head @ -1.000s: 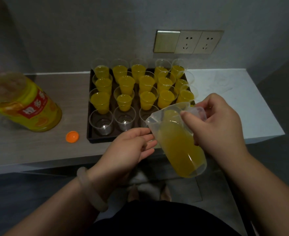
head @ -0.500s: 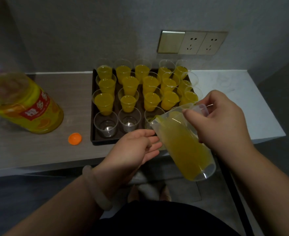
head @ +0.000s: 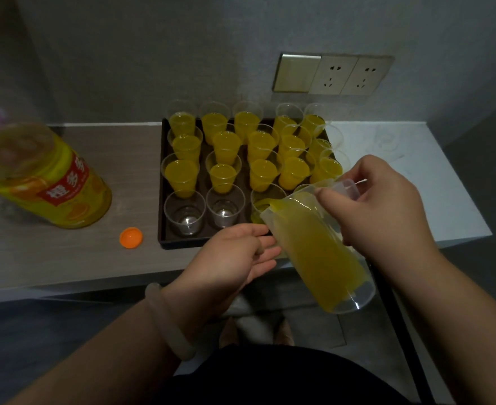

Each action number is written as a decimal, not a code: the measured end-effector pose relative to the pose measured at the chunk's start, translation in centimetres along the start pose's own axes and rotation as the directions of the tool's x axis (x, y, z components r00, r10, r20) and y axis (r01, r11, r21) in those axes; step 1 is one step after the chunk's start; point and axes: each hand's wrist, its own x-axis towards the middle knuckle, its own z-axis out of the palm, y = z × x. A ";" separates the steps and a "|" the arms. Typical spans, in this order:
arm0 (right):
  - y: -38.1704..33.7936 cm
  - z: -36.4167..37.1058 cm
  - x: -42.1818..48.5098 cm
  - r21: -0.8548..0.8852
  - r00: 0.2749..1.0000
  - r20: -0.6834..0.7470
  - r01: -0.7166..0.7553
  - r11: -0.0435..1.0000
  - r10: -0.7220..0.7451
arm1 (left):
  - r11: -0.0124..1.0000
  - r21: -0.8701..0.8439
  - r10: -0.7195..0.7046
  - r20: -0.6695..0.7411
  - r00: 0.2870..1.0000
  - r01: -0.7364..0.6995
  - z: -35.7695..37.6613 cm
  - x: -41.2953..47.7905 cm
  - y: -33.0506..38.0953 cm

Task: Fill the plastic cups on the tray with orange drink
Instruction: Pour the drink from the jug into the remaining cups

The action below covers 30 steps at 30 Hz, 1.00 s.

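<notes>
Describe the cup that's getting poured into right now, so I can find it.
Find the dark tray on the counter and take its nearest row. The cup is third from the left, right under the spout of the tilted jug. The two cups to its left are empty; this one holds a little orange drink.

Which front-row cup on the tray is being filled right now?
The third cup from the left, under the tilted jug's spout; the two cups left of it are empty.
</notes>
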 end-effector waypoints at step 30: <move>0.0 -0.8 0.3 -0.016 0.999 0.035 0.025 1.000 -0.024 | 1.000 -0.012 0.023 0.008 1.000 -0.023 1.0 -0.3 -0.5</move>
